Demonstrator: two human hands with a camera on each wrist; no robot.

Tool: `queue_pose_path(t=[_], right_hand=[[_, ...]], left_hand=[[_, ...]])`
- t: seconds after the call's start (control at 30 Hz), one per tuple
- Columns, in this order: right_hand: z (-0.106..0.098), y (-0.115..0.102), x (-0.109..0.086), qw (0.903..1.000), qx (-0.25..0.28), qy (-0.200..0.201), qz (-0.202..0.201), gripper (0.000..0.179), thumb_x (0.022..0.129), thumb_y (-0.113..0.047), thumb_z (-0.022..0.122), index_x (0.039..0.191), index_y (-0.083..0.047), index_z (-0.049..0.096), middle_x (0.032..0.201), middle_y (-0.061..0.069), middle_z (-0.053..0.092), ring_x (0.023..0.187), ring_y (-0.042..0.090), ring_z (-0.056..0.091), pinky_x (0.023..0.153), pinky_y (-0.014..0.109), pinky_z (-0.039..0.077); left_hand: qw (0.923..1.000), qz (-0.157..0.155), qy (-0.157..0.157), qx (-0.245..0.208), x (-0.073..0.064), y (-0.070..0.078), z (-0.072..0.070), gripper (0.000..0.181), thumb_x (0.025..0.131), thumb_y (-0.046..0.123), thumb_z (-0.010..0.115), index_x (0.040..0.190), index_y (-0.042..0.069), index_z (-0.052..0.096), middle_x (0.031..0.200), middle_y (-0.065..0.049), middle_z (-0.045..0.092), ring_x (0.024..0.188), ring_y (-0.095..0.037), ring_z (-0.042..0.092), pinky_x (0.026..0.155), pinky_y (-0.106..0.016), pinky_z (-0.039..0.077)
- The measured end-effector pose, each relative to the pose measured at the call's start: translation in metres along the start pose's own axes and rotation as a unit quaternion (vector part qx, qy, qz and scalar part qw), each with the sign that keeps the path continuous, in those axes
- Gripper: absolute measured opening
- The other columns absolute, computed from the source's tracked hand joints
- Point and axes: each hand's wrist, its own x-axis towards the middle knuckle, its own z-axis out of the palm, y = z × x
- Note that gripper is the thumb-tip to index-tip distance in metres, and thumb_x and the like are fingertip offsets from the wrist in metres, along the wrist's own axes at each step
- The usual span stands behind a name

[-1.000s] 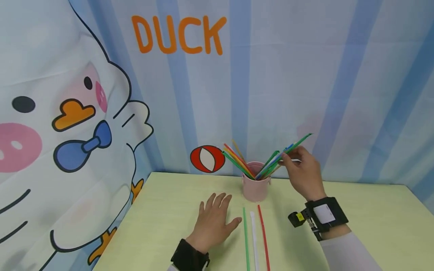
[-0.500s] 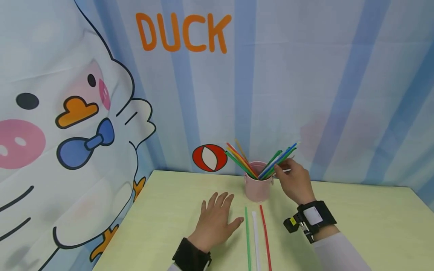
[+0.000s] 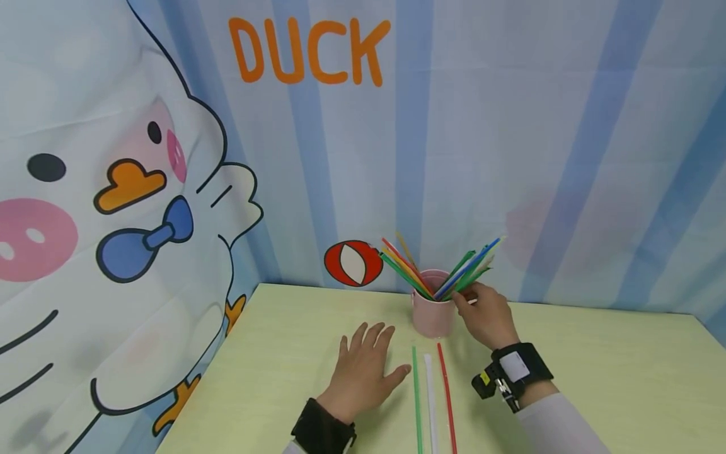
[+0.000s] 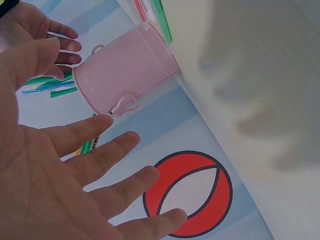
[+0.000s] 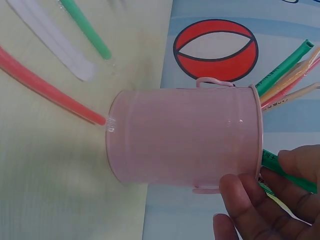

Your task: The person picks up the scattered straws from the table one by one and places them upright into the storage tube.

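Note:
My right hand [image 3: 486, 315] is at the right rim of a pink bucket [image 3: 432, 315], pinching a green straw [image 5: 282, 170] between thumb and fingers. The straw's lower end is inside the bucket, hidden by its wall. More straws lean out around it, among them a blue straw [image 3: 482, 255] on the right and a red straw [image 3: 399, 251] on the left. My left hand [image 3: 363, 372] rests on the table with fingers spread, holding nothing. Close to its thumb lie a green straw [image 3: 416, 397], a white straw [image 3: 431, 400] and a red straw [image 3: 447, 397], roughly side by side.
The pale yellow table [image 3: 612, 372] extends to both sides. Behind it hangs a striped blue curtain [image 3: 482, 126] with a printed duck [image 3: 142, 315] and ball [image 3: 353, 263]. The bucket stands near the table's back edge.
My right hand has come down and left toward the bucket rim, lowering the green straw among the others. My left hand keeps its place on the table; the head view has shifted slightly.

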Motion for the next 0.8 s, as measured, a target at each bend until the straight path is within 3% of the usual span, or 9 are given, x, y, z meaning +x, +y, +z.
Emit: queue_pose_path(t=[0.27, 0.6, 0.8], right_hand=[[0.001, 0.0, -0.005, 0.9995, 0.009, -0.009, 0.028, 0.034, 0.097, -0.029, 0.059, 0.108, 0.003, 0.064, 0.091, 0.016, 0.07, 0.071, 0.024, 0.066, 0.054, 0.035, 0.049], [-0.011, 0.005, -0.017, 0.9986, 0.012, -0.028, 0.043, 0.042, 0.096, -0.038, 0.06, 0.112, 0.001, 0.056, 0.101, 0.019, 0.065, 0.088, 0.03, 0.065, 0.066, 0.042, 0.053], [-0.023, 0.005, -0.03, 0.9983, 0.009, -0.014, 0.055, 0.048, 0.096, -0.045, 0.057, 0.115, -0.001, 0.057, 0.105, 0.018, 0.066, 0.092, 0.033, 0.065, 0.069, 0.045, 0.053]], left_hand=[[1.0, 0.003, -0.003, 0.002, -0.001, 0.002, 0.0, 0.072, 0.091, 0.057, 0.058, 0.146, 0.013, 0.045, 0.147, -0.01, 0.045, 0.138, -0.037, 0.032, 0.104, -0.071, 0.027], [1.0, 0.0, -0.002, 0.007, -0.001, 0.002, 0.002, 0.073, 0.09, 0.058, 0.058, 0.146, 0.013, 0.045, 0.147, -0.009, 0.045, 0.138, -0.037, 0.032, 0.103, -0.071, 0.028], [1.0, -0.008, -0.003, 0.002, -0.001, 0.003, 0.0, 0.074, 0.09, 0.058, 0.059, 0.147, 0.014, 0.044, 0.148, -0.01, 0.043, 0.138, -0.037, 0.032, 0.104, -0.071, 0.027]])
